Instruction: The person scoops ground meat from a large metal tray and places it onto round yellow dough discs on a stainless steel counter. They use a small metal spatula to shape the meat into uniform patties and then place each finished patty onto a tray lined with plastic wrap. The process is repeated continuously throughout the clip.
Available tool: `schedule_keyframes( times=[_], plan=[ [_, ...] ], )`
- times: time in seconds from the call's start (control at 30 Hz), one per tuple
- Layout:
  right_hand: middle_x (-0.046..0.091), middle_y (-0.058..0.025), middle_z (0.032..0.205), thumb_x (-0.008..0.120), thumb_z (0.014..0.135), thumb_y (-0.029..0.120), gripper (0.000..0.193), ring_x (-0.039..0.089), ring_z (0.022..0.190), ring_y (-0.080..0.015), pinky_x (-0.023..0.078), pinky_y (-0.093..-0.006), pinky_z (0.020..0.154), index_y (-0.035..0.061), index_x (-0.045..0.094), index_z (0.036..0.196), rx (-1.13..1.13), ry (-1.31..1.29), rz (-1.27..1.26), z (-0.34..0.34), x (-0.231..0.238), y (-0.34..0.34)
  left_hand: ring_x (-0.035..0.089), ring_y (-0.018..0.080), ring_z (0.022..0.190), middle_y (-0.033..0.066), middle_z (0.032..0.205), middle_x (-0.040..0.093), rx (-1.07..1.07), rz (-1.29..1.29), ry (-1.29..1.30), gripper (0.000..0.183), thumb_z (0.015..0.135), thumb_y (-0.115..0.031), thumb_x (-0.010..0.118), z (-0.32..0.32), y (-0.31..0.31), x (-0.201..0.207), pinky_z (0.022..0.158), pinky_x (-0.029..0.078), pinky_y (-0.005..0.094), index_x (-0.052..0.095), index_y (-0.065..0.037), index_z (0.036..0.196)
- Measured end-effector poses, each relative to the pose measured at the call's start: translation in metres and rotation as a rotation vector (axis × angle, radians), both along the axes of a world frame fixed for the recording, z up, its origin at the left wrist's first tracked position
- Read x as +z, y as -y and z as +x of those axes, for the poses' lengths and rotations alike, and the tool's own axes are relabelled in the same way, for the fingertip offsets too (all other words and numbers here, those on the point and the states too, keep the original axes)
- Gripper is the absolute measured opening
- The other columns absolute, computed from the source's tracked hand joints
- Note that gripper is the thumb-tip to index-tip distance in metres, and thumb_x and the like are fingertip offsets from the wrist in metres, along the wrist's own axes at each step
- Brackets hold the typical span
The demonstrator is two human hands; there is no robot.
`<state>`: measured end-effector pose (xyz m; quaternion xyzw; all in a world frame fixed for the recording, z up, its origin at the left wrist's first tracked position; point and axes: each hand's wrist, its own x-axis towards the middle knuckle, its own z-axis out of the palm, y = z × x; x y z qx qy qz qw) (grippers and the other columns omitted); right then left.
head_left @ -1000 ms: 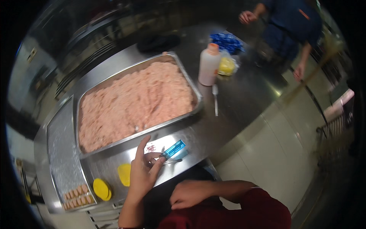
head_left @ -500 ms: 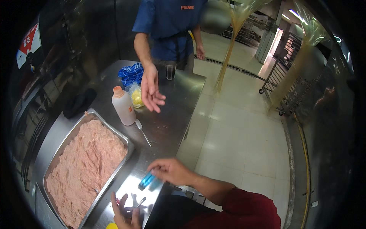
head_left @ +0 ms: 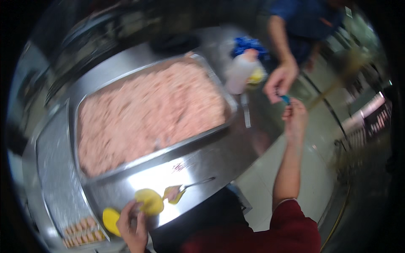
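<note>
My right hand (head_left: pixel 295 111) is stretched out at the right, its fingers closed on one end of a small translucent blue object (head_left: pixel 285 100). A co-worker's hand (head_left: pixel 282 82) meets it from the far side, fingers at the other end. My left hand (head_left: pixel 134 225) is at the near edge of the table, fingers bent and apart, beside two yellow rounds that look like dough wrappers (head_left: pixel 149 202). Right of these lies a smaller yellow piece (head_left: pixel 179 197) with pinkish paste on it and a thin-handled utensil (head_left: pixel 200 182) resting there. Motion blurs the picture.
A deep steel pan (head_left: pixel 202 135) of pinkish minced paste (head_left: pixel 152 114) fills the middle of the steel table. At left is a tray (head_left: pixel 57 168) with several small filled pieces (head_left: pixel 84 232). Beyond the pan stand a bottle (head_left: pixel 241 71), a white-ended utensil (head_left: pixel 246 111) and a blue cloth (head_left: pixel 249 45).
My right hand has carried the blue object away from me to the co-worker's hand, which now touches it. The view has swung left, bringing the yellow rounds and the tray of pieces into sight.
</note>
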<state>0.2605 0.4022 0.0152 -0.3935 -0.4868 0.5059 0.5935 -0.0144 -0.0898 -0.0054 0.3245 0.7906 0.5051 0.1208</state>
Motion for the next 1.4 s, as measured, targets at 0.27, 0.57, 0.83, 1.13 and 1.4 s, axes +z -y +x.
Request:
schedule_keyframes(
  times=[0.27,0.57,0.83,1.13,1.4],
  plan=[
    [0.059,-0.0005,0.081,0.061,0.106,0.015,0.020,0.050,0.058,-0.0097,0.039,-0.0248,0.051,0.0004,0.064,0.119,0.008,-0.063,0.071,-0.034,0.011,0.028,0.071,0.0151,0.092,0.0140,0.105,0.076,0.026,-0.044,-0.084,0.023,0.096,0.003,0.066,0.003,-0.010,0.010,0.083,0.054,0.0269,0.068,0.006,0.118],
    [0.068,-0.0078,0.098,0.080,0.083,0.014,0.017,0.066,0.093,-0.0255,0.051,-0.0370,0.084,0.0075,0.072,0.096,0.842,0.887,0.963,-0.109,-0.019,0.196,0.053,0.0428,0.128,0.0177,0.130,0.064,-0.280,-0.246,-0.339,0.057,0.075,0.007,0.067,-0.005,-0.058,0.016,0.110,0.044,0.0502,0.063,-0.003,0.131],
    [0.066,-0.0085,0.092,0.076,0.085,0.007,0.013,0.064,0.086,-0.0280,0.049,-0.0410,0.078,0.0042,0.069,0.095,0.836,0.897,1.012,-0.125,-0.035,0.217,0.050,0.0442,0.135,0.0198,0.135,0.062,-0.260,-0.249,-0.303,0.064,0.073,0.013,0.059,-0.005,-0.062,0.007,0.116,0.041,0.0505,0.061,-0.001,0.135],
    [0.069,-0.0129,0.088,0.071,0.087,0.001,0.010,0.064,0.076,-0.0336,0.050,-0.0437,0.075,0.0015,0.066,0.096,0.789,0.706,0.747,-0.123,-0.036,0.228,0.057,0.0410,0.125,0.0202,0.124,0.066,-0.195,-0.209,-0.265,0.047,0.080,0.005,0.068,-0.004,-0.059,0.015,0.108,0.046,0.0468,0.065,-0.002,0.126],
    [0.069,-0.0028,0.096,0.070,0.083,-0.002,0.038,0.062,0.078,-0.0216,0.045,-0.0364,0.075,0.0079,0.073,0.120,0.802,0.613,0.997,-0.117,-0.015,0.244,0.066,0.0126,0.082,0.0042,0.092,0.071,-0.253,0.048,0.434,0.023,0.088,-0.010,0.083,0.014,-0.065,0.024,0.074,0.052,0.0281,0.069,-0.002,0.104]
  ],
)
